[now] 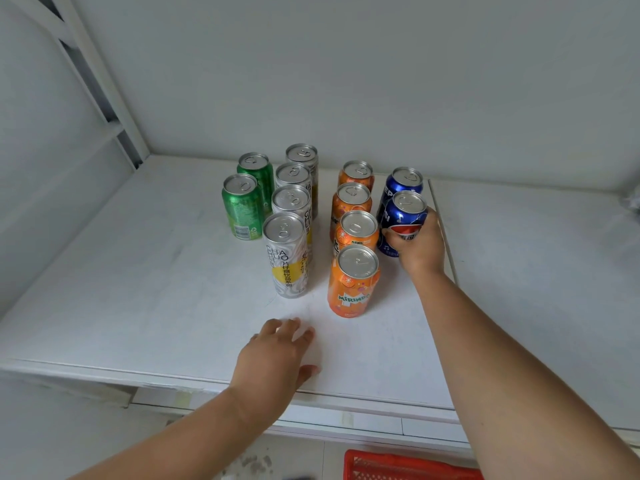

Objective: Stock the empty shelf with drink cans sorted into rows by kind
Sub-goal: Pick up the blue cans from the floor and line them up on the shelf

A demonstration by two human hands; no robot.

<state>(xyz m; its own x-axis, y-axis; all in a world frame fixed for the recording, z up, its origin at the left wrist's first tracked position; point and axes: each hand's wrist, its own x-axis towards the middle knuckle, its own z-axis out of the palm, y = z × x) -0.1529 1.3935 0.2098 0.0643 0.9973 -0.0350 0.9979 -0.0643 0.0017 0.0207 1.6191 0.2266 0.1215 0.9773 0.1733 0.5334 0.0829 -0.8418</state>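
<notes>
Right hand [417, 242] is gripping the upright front blue can [403, 220], touching the rear blue can [405, 183] near shelf's [156, 289] right edge; left hand [277, 358] is resting open, empty.

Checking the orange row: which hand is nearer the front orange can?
Left. The left hand lies open on the shelf just in front-left of the front orange can; the right hand grips the front blue can behind-right.
</notes>
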